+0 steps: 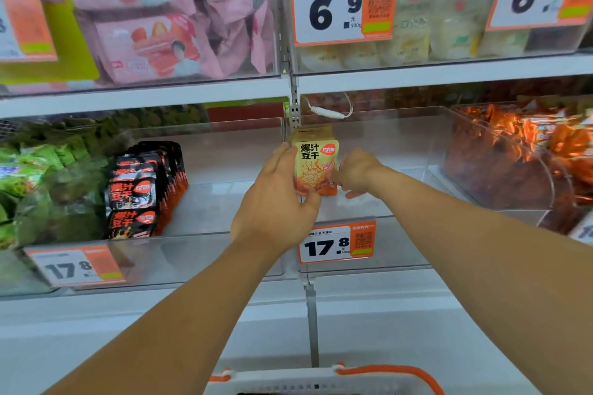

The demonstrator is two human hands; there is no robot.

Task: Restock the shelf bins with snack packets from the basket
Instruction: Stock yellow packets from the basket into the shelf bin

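Holding yellow packets (316,163) upright between both grips | left hand (276,202) clasps | right hand (356,173) seemingly pinches edge

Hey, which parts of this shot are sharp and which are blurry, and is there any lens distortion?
Head view: the yellow packet and the 17.8 tag beneath it read sharp; the pink packets and the left tag are smeared; the wide lens bows the shelf edge; lighting is even, with faint glare on the clear bin front.
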